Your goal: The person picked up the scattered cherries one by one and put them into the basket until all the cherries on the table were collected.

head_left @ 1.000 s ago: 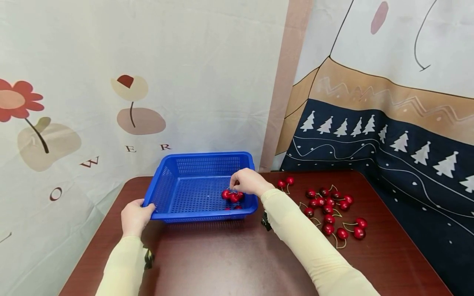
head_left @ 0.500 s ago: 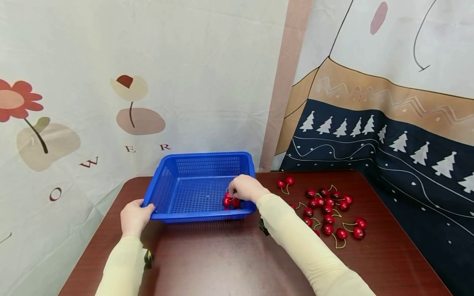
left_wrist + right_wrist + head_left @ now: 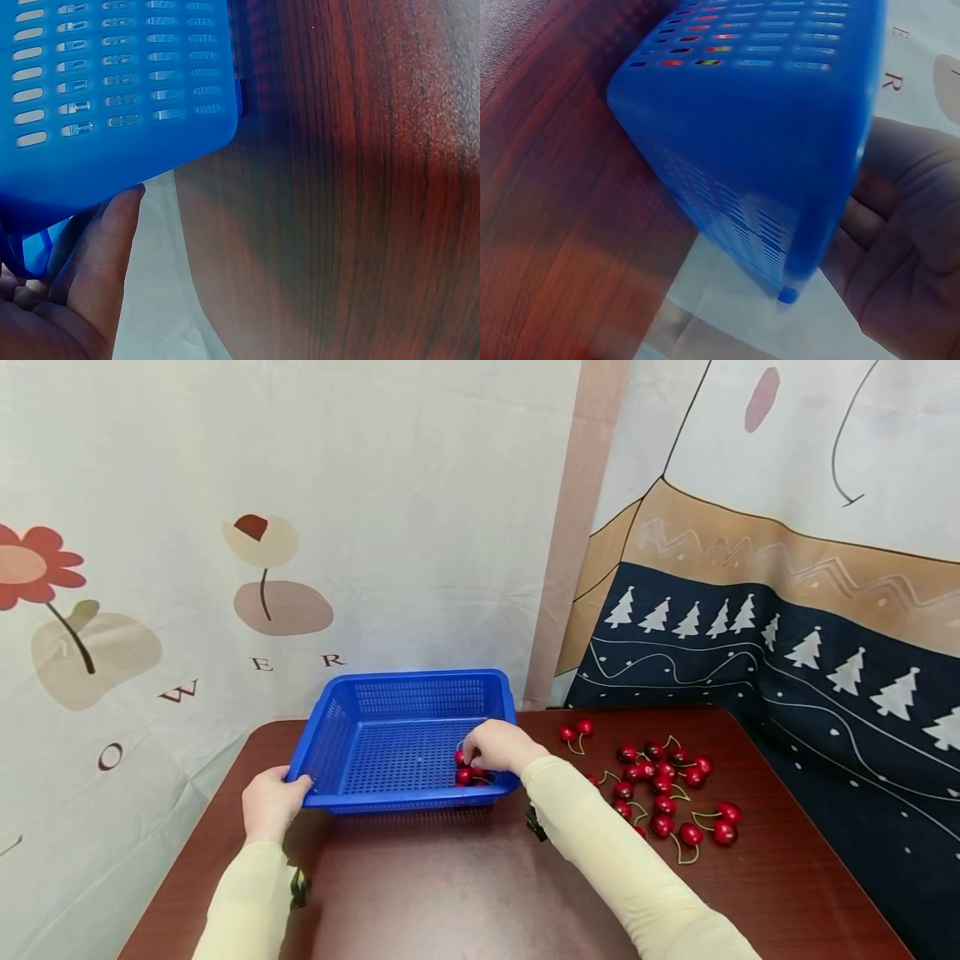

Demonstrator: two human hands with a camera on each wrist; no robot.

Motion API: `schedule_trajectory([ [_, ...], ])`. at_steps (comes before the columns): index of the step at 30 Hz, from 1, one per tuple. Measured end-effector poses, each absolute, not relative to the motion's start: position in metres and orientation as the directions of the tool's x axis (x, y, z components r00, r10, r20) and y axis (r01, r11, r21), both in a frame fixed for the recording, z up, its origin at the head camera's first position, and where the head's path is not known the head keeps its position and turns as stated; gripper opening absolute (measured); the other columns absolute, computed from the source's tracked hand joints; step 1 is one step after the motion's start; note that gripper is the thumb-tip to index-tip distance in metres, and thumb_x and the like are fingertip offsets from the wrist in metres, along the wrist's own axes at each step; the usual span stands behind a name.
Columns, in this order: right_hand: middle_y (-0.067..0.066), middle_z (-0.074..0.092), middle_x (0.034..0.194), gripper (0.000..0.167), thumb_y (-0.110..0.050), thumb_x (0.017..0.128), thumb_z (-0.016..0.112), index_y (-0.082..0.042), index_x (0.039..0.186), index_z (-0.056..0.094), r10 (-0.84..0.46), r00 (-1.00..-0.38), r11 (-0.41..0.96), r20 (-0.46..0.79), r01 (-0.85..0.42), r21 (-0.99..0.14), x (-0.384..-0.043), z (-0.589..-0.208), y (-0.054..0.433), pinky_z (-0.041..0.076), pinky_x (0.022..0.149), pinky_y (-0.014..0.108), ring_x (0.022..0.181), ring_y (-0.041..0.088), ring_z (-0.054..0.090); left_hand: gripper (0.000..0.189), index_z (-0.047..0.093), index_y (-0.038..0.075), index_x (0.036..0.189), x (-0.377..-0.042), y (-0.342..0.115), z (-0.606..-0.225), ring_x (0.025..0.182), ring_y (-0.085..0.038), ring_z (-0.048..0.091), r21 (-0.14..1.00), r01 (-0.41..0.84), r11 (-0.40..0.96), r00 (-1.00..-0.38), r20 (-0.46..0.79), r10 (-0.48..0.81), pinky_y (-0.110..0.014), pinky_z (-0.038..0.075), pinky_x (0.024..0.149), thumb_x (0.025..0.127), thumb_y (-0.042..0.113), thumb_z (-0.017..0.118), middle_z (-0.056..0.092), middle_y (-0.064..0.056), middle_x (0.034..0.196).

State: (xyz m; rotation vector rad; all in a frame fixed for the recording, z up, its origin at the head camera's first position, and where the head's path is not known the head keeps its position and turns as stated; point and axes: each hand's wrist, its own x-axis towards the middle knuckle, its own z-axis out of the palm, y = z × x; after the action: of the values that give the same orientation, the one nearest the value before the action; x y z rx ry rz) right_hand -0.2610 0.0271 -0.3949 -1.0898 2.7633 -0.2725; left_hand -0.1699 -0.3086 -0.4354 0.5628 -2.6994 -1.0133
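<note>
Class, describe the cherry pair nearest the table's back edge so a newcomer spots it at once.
On the table, find the blue basket. Just to its right lies the pair. It sits alone, farther back than the cluster of other cherries.

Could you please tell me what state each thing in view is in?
Blue basket: upright, cherries at its right end only
Cherries in the basket: bunched together, partly hidden by a hand
Cherries on the table: loosely scattered, stems attached on many
Left hand: gripping the basket's near left corner
Right hand: inside the basket, fingers bent at the cherries; hold unclear
Backdrop: hanging, creased
</note>
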Motion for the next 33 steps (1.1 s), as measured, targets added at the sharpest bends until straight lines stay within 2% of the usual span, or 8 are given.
schedule_trajectory([
  [4,-0.002,0.073,0.103,0.014,-0.016,0.092,0.07,-0.014,0.104,0.078,-0.676,-0.732,0.719,-0.082,-0.631,-0.293,-0.258,-0.392,0.033,0.052,0.088,0.03,0.095,0.013,0.064,0.046,0.057,-0.019,0.12,-0.17,-0.308,-0.435,0.096,-0.048,0.06,0.669,-0.281,0.688,-0.906,0.052,-0.421,-0.059,0.048,0.085,0.09,0.016,0.057,0.061,-0.038,0.111],
  [9,-0.002,0.073,0.102,0.018,-0.018,0.093,0.07,-0.014,0.11,0.076,-0.684,-0.729,0.687,-0.043,-0.623,-0.374,-0.252,-0.385,0.044,0.053,0.087,0.03,0.092,0.011,0.065,0.047,0.056,-0.02,0.122,-0.17,-0.308,-0.435,0.097,-0.048,0.06,0.67,-0.283,0.686,-0.905,0.051,-0.423,-0.059,0.048,0.086,0.091,0.016,0.057,0.06,-0.038,0.113],
  [14,-0.002,0.072,0.108,0.025,-0.022,0.092,0.071,-0.017,0.116,0.073,-0.677,-0.736,0.678,0.008,-0.628,-0.382,-0.245,-0.377,0.06,0.053,0.088,0.03,0.097,0.012,0.066,0.047,0.056,-0.02,0.122,-0.17,-0.309,-0.436,0.098,-0.049,0.06,0.665,-0.279,0.692,-0.904,0.061,-0.423,-0.059,0.047,0.087,0.091,0.016,0.057,0.06,-0.038,0.113],
  [24,0.003,0.066,0.127,0.041,-0.026,0.091,0.072,-0.012,0.13,0.066,-0.68,-0.728,0.663,0.089,-0.663,-0.348,-0.229,-0.369,0.105,0.047,0.101,0.042,0.12,0.022,0.058,0.047,0.057,-0.019,0.12,-0.172,-0.311,-0.438,0.096,-0.049,0.06,0.668,-0.274,0.692,-0.905,0.064,-0.421,-0.059,0.048,0.085,0.091,0.017,0.058,0.061,-0.038,0.112],
  [33,0.007,0.061,0.134,0.048,-0.026,0.091,0.072,-0.013,0.136,0.061,-0.641,-0.755,0.683,0.138,-0.644,-0.345,-0.213,-0.365,0.155,0.045,0.102,0.046,0.125,0.027,0.055,0.046,0.058,-0.019,0.119,-0.172,-0.31,-0.438,0.093,-0.048,0.06,0.668,-0.274,0.692,-0.905,0.063,-0.42,-0.058,0.048,0.083,0.091,0.017,0.058,0.062,-0.038,0.11],
])
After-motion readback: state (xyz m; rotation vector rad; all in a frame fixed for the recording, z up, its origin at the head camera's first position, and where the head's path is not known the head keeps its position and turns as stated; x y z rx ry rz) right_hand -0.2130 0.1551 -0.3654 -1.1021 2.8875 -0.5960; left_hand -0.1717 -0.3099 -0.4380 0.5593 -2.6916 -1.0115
